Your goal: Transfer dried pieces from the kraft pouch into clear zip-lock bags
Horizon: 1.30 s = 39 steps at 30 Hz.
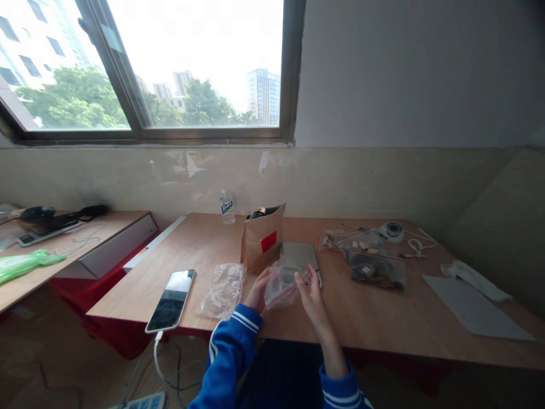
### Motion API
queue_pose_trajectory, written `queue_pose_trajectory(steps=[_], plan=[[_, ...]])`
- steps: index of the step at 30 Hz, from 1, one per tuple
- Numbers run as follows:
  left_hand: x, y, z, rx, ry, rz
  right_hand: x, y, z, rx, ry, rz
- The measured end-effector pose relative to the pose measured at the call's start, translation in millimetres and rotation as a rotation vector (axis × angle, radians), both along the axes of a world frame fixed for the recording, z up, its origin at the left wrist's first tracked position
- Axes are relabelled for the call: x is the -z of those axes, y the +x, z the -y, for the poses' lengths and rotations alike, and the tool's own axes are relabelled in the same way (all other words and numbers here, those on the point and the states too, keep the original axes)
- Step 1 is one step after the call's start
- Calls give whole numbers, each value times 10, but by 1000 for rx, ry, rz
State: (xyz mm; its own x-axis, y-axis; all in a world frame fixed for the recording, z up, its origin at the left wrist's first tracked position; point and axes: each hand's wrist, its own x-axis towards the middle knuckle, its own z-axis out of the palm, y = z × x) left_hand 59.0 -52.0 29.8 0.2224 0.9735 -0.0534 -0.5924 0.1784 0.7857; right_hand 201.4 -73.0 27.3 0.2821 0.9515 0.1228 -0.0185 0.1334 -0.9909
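Observation:
Both my hands hold a small clear zip bag [281, 286] with a red seal strip, just above the wooden table's [383, 318] near edge. My left hand [257, 291] grips the bag's left side with curled fingers. My right hand [312, 297] pinches its right end at the seal. I cannot make out what is inside the bag. Behind it stands a brown paper bag [261, 243] with a red label, and a grey flat device [300, 254] lies beside that.
A crumpled clear bag [222, 289] and a phone [171, 299] on a white cable lie to the left. A water bottle [227, 207] stands at the back. Zip bags with small parts [374, 270], a tape roll [392, 231] and white paper [474, 309] lie on the right.

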Motion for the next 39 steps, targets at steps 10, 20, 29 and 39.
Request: queue_pose_trajectory(steps=[10,20,29,39], plan=[[-201,-142,419,-36,235,-628,-167,237,168,92,67,-468],[-86,-95,571,-262,173,-509,-118,-70,386,-399,-172,-392],[-150,-158,622,-289,57,-502,41,-46,375,-379,-191,-287],[-92,-586,478,-572,78,-654,-136,154,461,-548,-153,-207]])
